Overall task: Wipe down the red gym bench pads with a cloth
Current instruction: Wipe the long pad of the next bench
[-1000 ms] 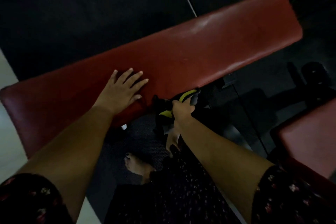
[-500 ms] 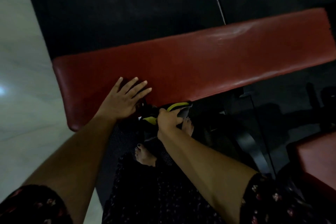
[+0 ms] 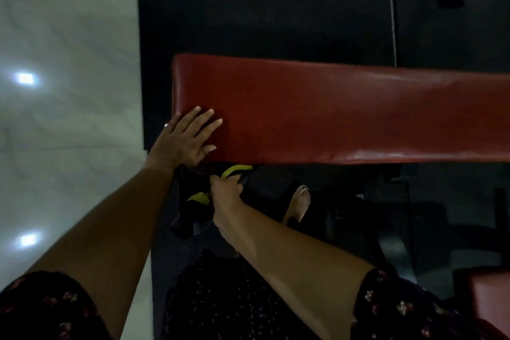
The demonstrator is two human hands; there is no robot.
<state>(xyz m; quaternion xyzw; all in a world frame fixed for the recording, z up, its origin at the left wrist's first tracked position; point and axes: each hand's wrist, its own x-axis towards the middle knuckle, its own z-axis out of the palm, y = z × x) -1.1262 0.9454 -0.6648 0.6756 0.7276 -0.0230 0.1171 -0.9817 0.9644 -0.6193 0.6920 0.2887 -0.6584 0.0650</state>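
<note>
1. The red pad [image 3: 345, 110] runs across the middle of the view, its left end in full sight and its right end cut off by the frame edge.
2. The left hand [image 3: 183, 143] lies flat on the pad's near left corner, fingers straight and spread, holding nothing. A ring [image 3: 166, 125] shows on one finger.
3. The right hand [image 3: 225, 192] is just below the pad's near edge, close to the left hand, with its fingers curled round the cloth [image 3: 189, 212].
4. The cloth is dark with yellow trim. It hangs from the right hand beneath the pad's near left corner. Whether it touches the pad's underside cannot be told.
5. A bare foot [image 3: 299, 203] stands on the dark mat [image 3: 248, 8] under the pad's near edge, to the right of the right hand.
6. The dark mat also spreads beyond the pad's far side. A pale floor [image 3: 69, 91] lies off the pad's left end, with two bright reflections on it.
7. A second red cushion [image 3: 491, 303] shows well apart from the pad, at the lower right corner of the view.
8. Dark flowered sleeves [image 3: 400, 309] cover both upper arms.
</note>
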